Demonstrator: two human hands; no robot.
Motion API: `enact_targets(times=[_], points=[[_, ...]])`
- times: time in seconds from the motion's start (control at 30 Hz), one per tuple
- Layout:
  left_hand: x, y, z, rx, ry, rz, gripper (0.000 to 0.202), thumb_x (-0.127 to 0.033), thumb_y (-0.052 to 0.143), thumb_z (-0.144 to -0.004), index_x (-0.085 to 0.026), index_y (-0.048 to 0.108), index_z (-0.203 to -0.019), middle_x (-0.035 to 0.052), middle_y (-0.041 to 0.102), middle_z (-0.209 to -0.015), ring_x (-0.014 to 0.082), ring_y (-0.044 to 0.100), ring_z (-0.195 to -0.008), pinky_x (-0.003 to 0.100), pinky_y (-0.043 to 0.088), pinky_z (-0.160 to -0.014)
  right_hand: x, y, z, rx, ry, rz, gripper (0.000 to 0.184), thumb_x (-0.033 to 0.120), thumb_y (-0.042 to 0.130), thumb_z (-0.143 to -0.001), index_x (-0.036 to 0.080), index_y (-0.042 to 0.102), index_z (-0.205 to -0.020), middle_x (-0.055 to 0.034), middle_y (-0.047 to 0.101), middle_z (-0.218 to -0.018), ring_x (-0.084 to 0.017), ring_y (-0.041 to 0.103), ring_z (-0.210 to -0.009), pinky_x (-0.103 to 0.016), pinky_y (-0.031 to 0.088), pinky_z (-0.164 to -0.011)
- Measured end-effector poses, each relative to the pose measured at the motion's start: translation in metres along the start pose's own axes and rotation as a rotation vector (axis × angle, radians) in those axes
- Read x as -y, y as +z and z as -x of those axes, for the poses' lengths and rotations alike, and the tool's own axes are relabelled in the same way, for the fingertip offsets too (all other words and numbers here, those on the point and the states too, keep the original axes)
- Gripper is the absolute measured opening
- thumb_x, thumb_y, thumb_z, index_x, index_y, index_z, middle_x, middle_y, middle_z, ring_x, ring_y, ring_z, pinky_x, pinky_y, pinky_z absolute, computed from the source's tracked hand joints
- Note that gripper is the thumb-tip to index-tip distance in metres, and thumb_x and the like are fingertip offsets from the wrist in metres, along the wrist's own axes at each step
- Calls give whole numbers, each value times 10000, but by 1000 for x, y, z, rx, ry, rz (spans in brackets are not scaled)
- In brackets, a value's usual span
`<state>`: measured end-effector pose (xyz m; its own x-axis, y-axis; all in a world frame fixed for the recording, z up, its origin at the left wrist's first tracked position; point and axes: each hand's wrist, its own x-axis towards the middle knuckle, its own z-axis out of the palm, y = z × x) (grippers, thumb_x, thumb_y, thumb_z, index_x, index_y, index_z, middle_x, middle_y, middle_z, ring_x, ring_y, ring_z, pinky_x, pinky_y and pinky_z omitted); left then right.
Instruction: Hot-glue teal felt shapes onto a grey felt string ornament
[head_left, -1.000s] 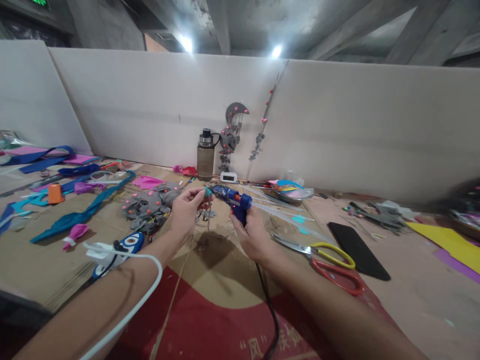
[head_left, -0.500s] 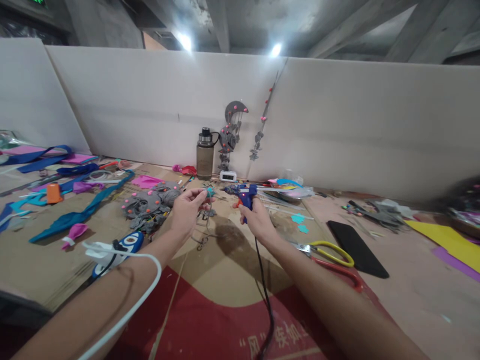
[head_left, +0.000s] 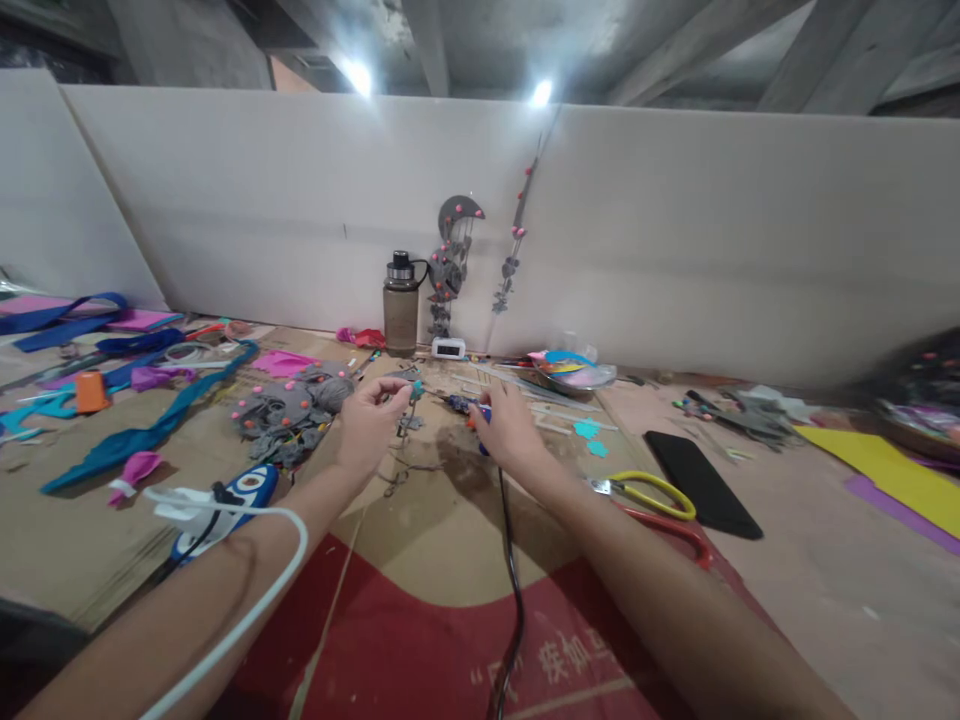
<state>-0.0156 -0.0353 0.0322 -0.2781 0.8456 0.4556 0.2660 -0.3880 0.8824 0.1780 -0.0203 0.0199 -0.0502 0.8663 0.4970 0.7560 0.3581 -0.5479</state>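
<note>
My left hand [head_left: 367, 425] pinches a small teal flower-like piece [head_left: 417, 390] between thumb and fingertips. A thin grey cord [head_left: 401, 470] trails below it onto the cardboard. My right hand [head_left: 511, 430] is closed around a blue hot glue gun [head_left: 460, 404], held low over the work surface, its nozzle pointing left toward the teal piece. Much of the gun's body is hidden behind the hand. Its black cable [head_left: 513, 580] runs down toward me. Two teal cut-out pieces [head_left: 587, 429] lie to the right of my right hand.
Scissors with a yellow and a red handle [head_left: 660, 492] and a black phone [head_left: 701, 485] lie right. A grey felt bundle [head_left: 281, 410] with pink dots sits left, near a blue-and-white power strip [head_left: 251, 490]. Behind stand a bottle [head_left: 401, 310] and a small white clock [head_left: 448, 348].
My right hand has lowered and turned the glue gun so that it now points level near the surface, its body more covered. My left hand still pinches the teal piece. The view has shifted slightly.
</note>
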Motion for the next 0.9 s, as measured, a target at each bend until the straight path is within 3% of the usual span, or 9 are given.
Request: enact_targets(times=[0.07, 0.2, 0.27, 0.33, 0.4, 0.5, 0.57, 0.7, 0.9], points=[[-3, -2, 1, -8, 30, -109, 215, -363, 609, -753, -163, 680, -786, 5, 637, -688, 127, 540, -633, 239, 398, -610, 17, 4, 4, 27, -17, -241, 132, 324, 510, -796, 202, 460, -808, -66, 556, -858, -207, 530, -847, -373, 425, -805], [-8, -5, 1, -25, 181, -301, 164, -318, 604, -751, -177, 685, -777, 24, 675, -782, 165, 590, -771, 278, 422, -745, 50, 20, 11, 209, 173, -948, 323, 284, 619, -704, 227, 397, -932, -33, 574, -985, -154, 561, -918, -333, 440, -856], [-7, -6, 1, -35, 251, -337, 141, -296, 606, -745, -184, 687, -770, 27, 683, -819, 172, 592, -827, 291, 414, -809, 61, 26, 13, 296, 268, -1192, 405, 258, 656, -663, 238, 365, -945, 0, 595, -919, -137, 584, -872, -320, 447, -842], [-6, -6, 0, -41, 229, -345, 146, -299, 605, -744, -187, 690, -784, 19, 674, -781, 159, 582, -761, 281, 421, -764, 67, 28, 13, 354, 319, -1318, 429, 254, 667, -654, 247, 353, -946, 52, 576, -780, -117, 581, -723, -314, 466, -775], [-4, -5, 0, -31, 144, -300, 174, -324, 607, -745, -182, 688, -802, 7, 650, -713, 136, 548, -647, 259, 414, -653, 68, 27, 12, 330, 332, -1297, 389, 276, 658, -668, 250, 377, -937, 89, 510, -686, -95, 511, -582, -279, 463, -649], [-1, -1, -1, 26, 11, -69, 216, -360, 630, -734, -163, 680, -808, 3, 629, -686, 109, 507, -577, 232, 380, -556, 63, 24, 10, 199, 252, -1061, 211, 304, 608, -718, 227, 470, -858, 71, 470, -684, -86, 428, -556, -229, 384, -537], [0, 2, -2, 70, -91, 121, 231, -366, 666, -707, -152, 676, -794, 6, 629, -698, 93, 488, -559, 219, 367, -524, 57, 22, 8, 125, 146, -900, 116, 303, 566, -755, 206, 516, -795, 44, 499, -712, -96, 440, -608, -236, 373, -569], [-1, 6, -2, 147, -295, 376, 247, -349, 738, -636, -140, 667, -748, 15, 635, -720, 84, 504, -575, 197, 362, -492, 48, 22, 8, 26, 11, -711, 121, 309, 522, -806, 194, 554, -791, 17, 539, -738, -118, 462, -673, -254, 374, -636], [-1, 7, -1, 163, -328, 428, 249, -336, 758, -608, -139, 653, -717, 2, 613, -694, 71, 490, -549, 189, 354, -472, 45, 19, 8, -20, -59, -542, 113, 294, 531, -820, 194, 572, -786, -2, 570, -779, -128, 481, -701, -262, 377, -659]])
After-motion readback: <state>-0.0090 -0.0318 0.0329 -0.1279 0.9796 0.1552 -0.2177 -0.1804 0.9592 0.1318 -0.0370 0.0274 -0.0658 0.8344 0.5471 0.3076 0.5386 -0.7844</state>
